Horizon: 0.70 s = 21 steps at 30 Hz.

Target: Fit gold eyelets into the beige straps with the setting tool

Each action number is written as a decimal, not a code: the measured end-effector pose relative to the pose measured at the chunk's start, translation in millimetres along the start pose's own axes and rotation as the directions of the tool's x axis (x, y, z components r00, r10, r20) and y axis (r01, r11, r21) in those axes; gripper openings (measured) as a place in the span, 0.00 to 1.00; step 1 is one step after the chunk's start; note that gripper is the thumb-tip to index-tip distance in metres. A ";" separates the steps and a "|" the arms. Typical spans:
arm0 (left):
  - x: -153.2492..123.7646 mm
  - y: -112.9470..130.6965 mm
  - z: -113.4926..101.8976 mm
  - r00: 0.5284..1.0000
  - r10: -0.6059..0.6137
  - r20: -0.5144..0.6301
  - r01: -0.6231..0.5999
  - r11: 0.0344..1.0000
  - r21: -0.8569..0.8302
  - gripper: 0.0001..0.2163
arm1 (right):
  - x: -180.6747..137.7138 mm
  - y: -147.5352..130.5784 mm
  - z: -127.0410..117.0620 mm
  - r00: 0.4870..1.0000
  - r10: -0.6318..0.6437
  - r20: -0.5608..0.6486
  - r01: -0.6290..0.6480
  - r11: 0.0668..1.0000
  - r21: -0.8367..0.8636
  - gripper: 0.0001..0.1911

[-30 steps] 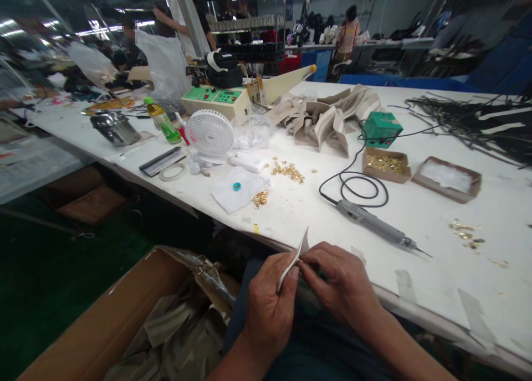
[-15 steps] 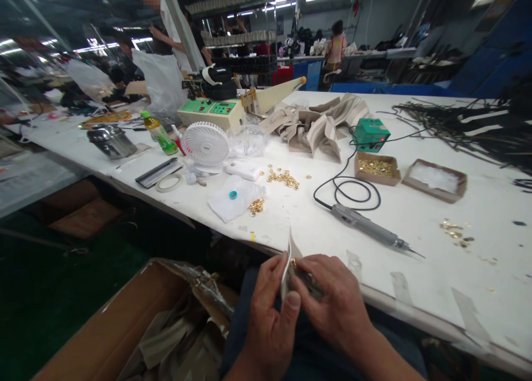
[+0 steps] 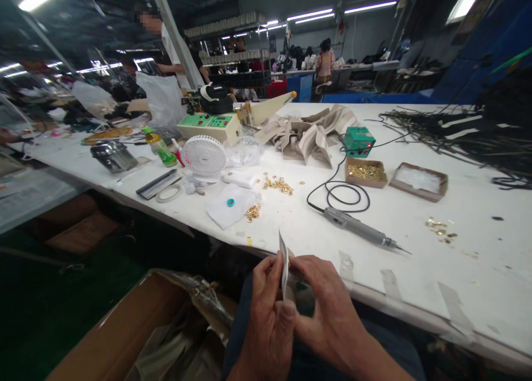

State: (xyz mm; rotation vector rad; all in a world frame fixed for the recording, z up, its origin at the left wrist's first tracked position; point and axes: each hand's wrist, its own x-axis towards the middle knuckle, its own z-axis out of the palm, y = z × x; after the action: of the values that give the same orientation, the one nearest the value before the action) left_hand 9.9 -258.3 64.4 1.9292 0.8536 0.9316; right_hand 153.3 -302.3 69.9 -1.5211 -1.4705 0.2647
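My left hand (image 3: 270, 314) and my right hand (image 3: 324, 312) meet low in the view, just in front of the white table's near edge (image 3: 374, 298). Both pinch a thin pale strip piece (image 3: 284, 262) that stands on edge between the fingers. The part of the piece inside the hands is hidden. Nearest on the table are a grey pen-shaped electric tool (image 3: 357, 231) with a coiled black cable and small heaps of gold rings (image 3: 277, 184).
An open cardboard box (image 3: 137, 331) with pale pieces stands at my lower left. On the table are a white fan (image 3: 204, 155), a green control unit (image 3: 357, 140), two shallow boxes (image 3: 366, 172), folded beige pieces (image 3: 310, 132) and black straps (image 3: 469, 132). People work behind.
The view has tilted up a little and both hands sit lower in the picture. The pale piece has turned from slanting to standing on edge between the fingers.
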 end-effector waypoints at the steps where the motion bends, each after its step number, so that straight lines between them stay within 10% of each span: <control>1: -0.2 1.5 -0.2 1.000 0.003 -0.004 -0.003 1.000 0.007 0.34 | -0.4 -2.1 0.9 1.000 0.011 -0.012 -0.011 1.000 0.011 0.23; 8: 0.4 8.9 -6.9 0.996 0.091 0.022 -0.092 0.990 0.106 0.33 | 5.9 -11.5 0.0 0.956 0.293 -0.008 -0.287 0.941 0.182 0.09; 14: 22.2 0.8 -11.1 0.996 0.075 -0.042 -0.064 0.976 0.206 0.15 | 12.7 -2.2 -6.6 0.850 0.490 0.193 -0.512 0.687 0.515 0.21; 18: 47.7 -12.0 -9.5 0.983 -0.104 -0.150 0.114 0.992 0.057 0.20 | 11.8 10.0 -7.2 0.777 0.557 0.293 -0.604 0.531 0.594 0.25; 21: 64.9 -17.7 -9.1 0.945 -0.325 0.032 0.323 0.916 -0.237 0.35 | 13.6 20.2 -8.0 0.764 0.552 0.335 -0.620 0.483 0.618 0.27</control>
State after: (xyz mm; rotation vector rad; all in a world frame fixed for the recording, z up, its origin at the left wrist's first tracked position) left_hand 30.8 -194.2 71.5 1.5207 0.9817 0.8006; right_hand 175.5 -290.4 65.2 -1.2938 -0.6696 1.1982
